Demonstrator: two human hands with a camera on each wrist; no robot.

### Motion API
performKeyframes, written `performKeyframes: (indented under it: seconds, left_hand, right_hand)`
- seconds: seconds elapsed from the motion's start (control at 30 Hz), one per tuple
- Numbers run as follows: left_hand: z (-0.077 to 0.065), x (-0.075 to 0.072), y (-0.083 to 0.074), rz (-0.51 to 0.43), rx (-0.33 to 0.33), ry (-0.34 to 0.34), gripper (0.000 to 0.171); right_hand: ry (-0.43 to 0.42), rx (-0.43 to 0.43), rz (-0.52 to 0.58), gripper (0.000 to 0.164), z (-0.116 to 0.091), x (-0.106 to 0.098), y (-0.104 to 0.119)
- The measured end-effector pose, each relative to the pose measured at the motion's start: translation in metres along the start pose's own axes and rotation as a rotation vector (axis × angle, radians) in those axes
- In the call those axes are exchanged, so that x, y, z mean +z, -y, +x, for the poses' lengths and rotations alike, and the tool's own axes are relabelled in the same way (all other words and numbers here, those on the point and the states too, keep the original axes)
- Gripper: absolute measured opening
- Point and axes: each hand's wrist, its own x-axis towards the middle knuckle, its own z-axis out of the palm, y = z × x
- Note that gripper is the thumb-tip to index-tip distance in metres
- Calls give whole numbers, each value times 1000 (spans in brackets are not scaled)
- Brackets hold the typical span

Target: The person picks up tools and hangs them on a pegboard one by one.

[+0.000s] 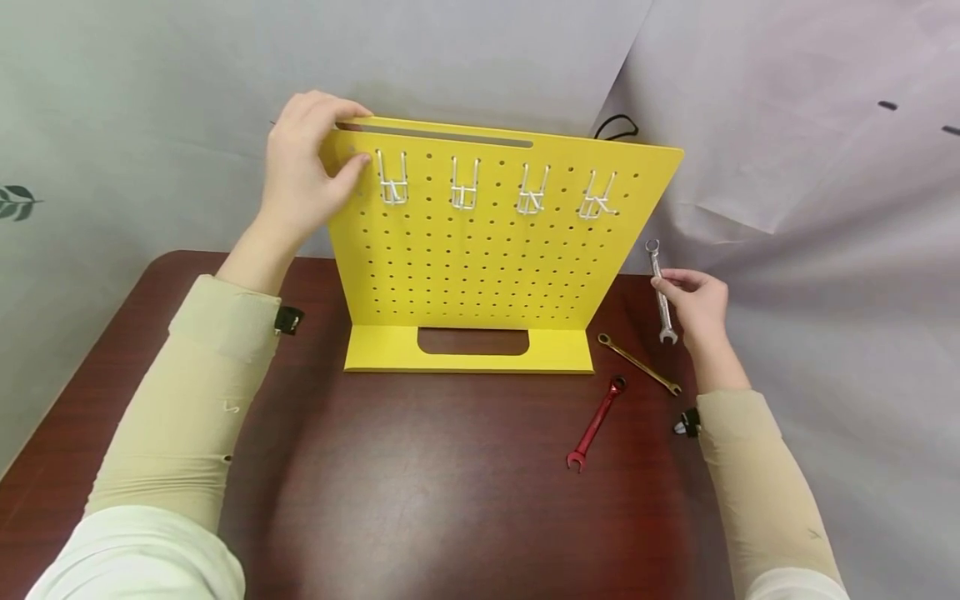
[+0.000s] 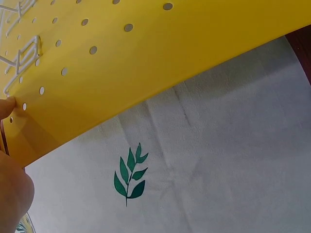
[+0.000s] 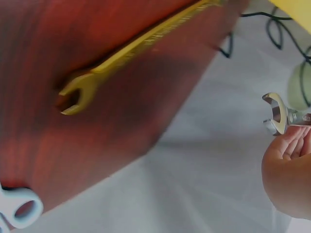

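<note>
A yellow pegboard (image 1: 468, 287) stands on the table, with several white wire hooks (image 1: 463, 196) in a row near its top. My left hand (image 1: 303, 167) grips the board's upper left corner, thumb on the front face and fingers over the top edge. To the right of the board, my right hand (image 1: 697, 308) pinches a silver combination wrench (image 1: 664, 312) at mid-shaft, open end down and ring end up. Below it on the table lie a gold wrench (image 1: 639, 364) and a red wrench (image 1: 596, 425). In the right wrist view the silver wrench's open jaw (image 3: 278, 114) shows above the fingers.
The dark red-brown table (image 1: 420, 467) ends just right of the wrenches. Pale cloth (image 1: 465, 58) hangs behind. A black cord (image 3: 274, 29) loops behind the board. A white ring-shaped piece (image 3: 22, 208), its kind unclear, shows low in the right wrist view.
</note>
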Motion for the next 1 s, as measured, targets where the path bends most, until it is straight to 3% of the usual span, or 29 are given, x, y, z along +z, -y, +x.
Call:
performKeyframes:
  seconds: [0.5, 0.77, 1.0]
  left_hand:
    - [0, 2, 4, 10, 7, 1, 33]
    - [0, 3, 5, 11, 6, 3, 33]
    - [0, 4, 6, 16, 4, 3, 33]
  right_hand:
    - [-61, -66, 358, 18, -31, -2, 40]
    - [-24, -160, 467, 18, -55, 8, 55]
    - [34, -209, 469, 24, -71, 27, 64]
